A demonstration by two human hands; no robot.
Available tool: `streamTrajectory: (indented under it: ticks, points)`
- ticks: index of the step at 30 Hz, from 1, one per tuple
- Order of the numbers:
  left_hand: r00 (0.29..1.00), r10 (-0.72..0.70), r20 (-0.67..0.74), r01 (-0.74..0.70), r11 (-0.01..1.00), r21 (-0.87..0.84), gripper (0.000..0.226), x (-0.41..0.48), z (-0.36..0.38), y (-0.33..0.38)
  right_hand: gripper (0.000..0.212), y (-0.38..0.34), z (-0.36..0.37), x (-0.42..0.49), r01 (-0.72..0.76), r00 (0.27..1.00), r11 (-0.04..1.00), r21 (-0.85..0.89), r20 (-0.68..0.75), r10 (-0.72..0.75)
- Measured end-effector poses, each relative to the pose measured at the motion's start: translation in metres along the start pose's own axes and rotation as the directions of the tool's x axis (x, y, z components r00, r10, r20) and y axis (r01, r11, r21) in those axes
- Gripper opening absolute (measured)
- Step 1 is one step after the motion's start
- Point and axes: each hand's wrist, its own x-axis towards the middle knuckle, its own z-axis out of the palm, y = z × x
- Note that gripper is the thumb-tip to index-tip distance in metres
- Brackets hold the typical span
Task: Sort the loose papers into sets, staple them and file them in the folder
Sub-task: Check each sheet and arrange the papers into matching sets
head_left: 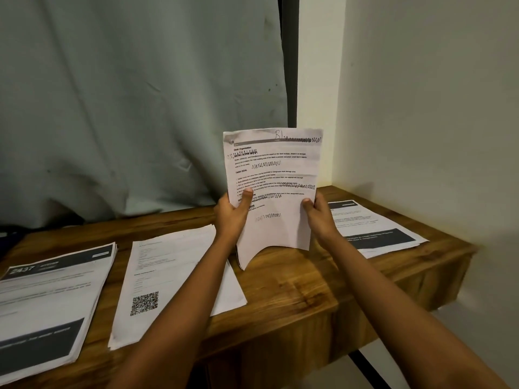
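Head view: left hand (233,216) and right hand (320,217) pinch an upright paper set (273,169) at eight and four o'clock.

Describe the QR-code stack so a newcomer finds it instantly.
On the wooden desk, look just right of the dark-banded stack at the left. The QR-code stack lies flat, partly hidden by the left forearm. Only its mostly white top sheet carries a QR code.

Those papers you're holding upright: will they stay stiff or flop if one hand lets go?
Probably flop: the held sheaf curls at its lower edge between the left hand and right hand. It looks thin, so likely light. Offset edges lower left: sheets may slide.
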Motion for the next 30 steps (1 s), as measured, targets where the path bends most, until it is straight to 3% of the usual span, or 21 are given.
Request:
streamTrajectory:
  ticks: [7, 10, 13, 19, 24, 27, 30]
  points:
    - [0.999, -0.045, -0.017, 0.046, 0.997, 0.063, 0.046, 0.001, 0.007, -0.002, 0.03, -0.001, 0.003, -0.001, 0.077, 0.997, 0.98, -0.181, 0.039, -0.071]
    - [0.997, -0.032, -0.065, 0.035, 0.998, 0.045, 0.034, 0.005, 0.007, 0.0, 0.027, -0.007, 0.003, 0.002, 0.106, 0.994, 0.979, -0.174, 0.007, -0.107]
    - [0.997, -0.053, -0.05, 0.053, 0.999, 0.004, 0.029, -0.002, 0.004, -0.01, 0.028, 0.001, 0.006, -0.003, 0.053, 0.999, 0.988, -0.146, 0.01, -0.052]
    - [0.997, -0.066, -0.044, 0.067, 0.998, 0.009, 0.034, -0.015, 0.006, -0.024, 0.031, 0.014, 0.009, -0.013, 0.015, 1.0, 0.985, -0.171, -0.001, -0.016]
    - [0.994, -0.104, -0.027, 0.105, 0.994, 0.034, 0.04, -0.005, 0.005, -0.016, 0.026, 0.004, 0.002, 0.003, 0.012, 0.995, 0.957, -0.29, -0.094, -0.041]
    - [0.983, -0.184, 0.012, 0.184, 0.982, 0.041, 0.039, -0.003, 0.004, -0.018, 0.024, 0.002, -0.003, 0.016, -0.055, 0.997, 0.896, -0.441, -0.071, 0.026]
    - [0.983, -0.168, -0.08, 0.18, 0.966, 0.187, 0.035, -0.01, 0.006, -0.025, 0.023, 0.006, -0.005, 0.018, -0.146, 0.988, 0.807, -0.572, -0.047, 0.145]
